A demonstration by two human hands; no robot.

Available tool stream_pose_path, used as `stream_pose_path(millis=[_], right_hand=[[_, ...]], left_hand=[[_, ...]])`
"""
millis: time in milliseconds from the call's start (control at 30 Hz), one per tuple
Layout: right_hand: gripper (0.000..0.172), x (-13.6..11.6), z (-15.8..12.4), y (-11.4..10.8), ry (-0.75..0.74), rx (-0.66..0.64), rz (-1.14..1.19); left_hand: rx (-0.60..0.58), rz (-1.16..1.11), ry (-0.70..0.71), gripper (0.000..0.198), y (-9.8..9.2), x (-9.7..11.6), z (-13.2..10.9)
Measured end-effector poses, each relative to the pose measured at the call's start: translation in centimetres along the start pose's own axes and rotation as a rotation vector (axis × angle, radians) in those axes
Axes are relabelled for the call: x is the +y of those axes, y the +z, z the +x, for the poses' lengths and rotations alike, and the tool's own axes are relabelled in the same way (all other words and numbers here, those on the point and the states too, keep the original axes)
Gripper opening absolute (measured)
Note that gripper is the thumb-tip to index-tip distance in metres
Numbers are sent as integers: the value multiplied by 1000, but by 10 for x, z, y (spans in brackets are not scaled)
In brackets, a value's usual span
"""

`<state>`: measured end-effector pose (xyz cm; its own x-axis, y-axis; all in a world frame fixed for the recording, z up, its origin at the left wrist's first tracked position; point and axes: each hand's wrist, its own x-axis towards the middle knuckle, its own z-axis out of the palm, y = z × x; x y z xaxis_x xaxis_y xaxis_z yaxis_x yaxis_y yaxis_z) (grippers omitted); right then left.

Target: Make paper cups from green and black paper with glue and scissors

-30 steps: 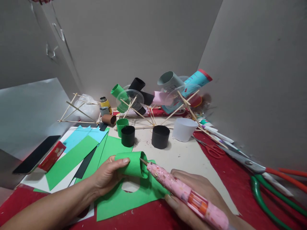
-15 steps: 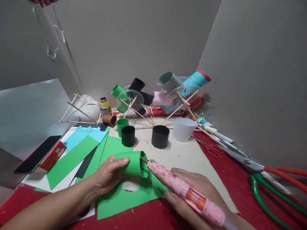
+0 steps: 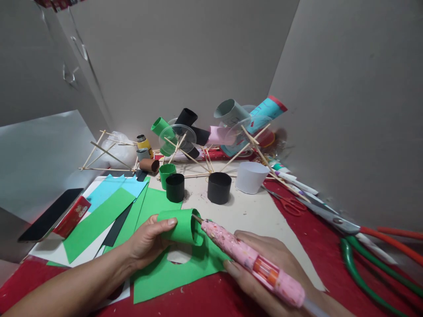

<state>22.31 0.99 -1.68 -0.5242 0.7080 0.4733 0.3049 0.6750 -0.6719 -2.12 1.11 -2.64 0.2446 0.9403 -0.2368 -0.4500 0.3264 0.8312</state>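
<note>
My left hand [image 3: 155,235] pinches a green paper tube [image 3: 178,225], thumb on top, with its open end facing right. Held in my right hand [image 3: 261,255] is a pink soldering iron [image 3: 244,255] with an orange window in its handle. Its thin metal tip lies at the rim of the tube's open end; whether it touches cannot be made out. Below the tube lies a green sheet [image 3: 165,281] with a round hole cut in it. Just beyond stand two black paper rings [image 3: 175,188], a white paper ring [image 3: 251,177] and a small green ring [image 3: 167,176].
Behind, stick frames [image 3: 231,163] carry clear discs with coloured paper tubes [image 3: 231,113]. Large scissors [image 3: 343,224] and red scissors [image 3: 292,205] lie at right. Left are a phone [image 3: 49,215], a red box [image 3: 72,216] and green strips [image 3: 99,224]. A yellow bottle [image 3: 143,143] stands behind.
The view has shifted slightly, so everything sits a little further left. Both hands keep their hold, and the iron's tip stays by the green tube's rim.
</note>
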Motion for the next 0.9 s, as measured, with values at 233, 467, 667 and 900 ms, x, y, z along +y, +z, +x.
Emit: stream_pose_path(millis=[233, 467, 667, 900], right_hand=[[23, 1, 0, 0, 0, 24, 18], [23, 2, 0, 2, 23, 41, 28], [26, 2, 0, 1, 20, 20, 11], [26, 3, 1, -1, 18, 4, -40]], left_hand=[[-31, 18, 7, 24, -1, 0, -1], [-29, 30, -5, 22, -2, -1, 0], [-45, 47, -4, 22, -3, 0, 0], [-42, 40, -7, 26, -4, -1, -1]])
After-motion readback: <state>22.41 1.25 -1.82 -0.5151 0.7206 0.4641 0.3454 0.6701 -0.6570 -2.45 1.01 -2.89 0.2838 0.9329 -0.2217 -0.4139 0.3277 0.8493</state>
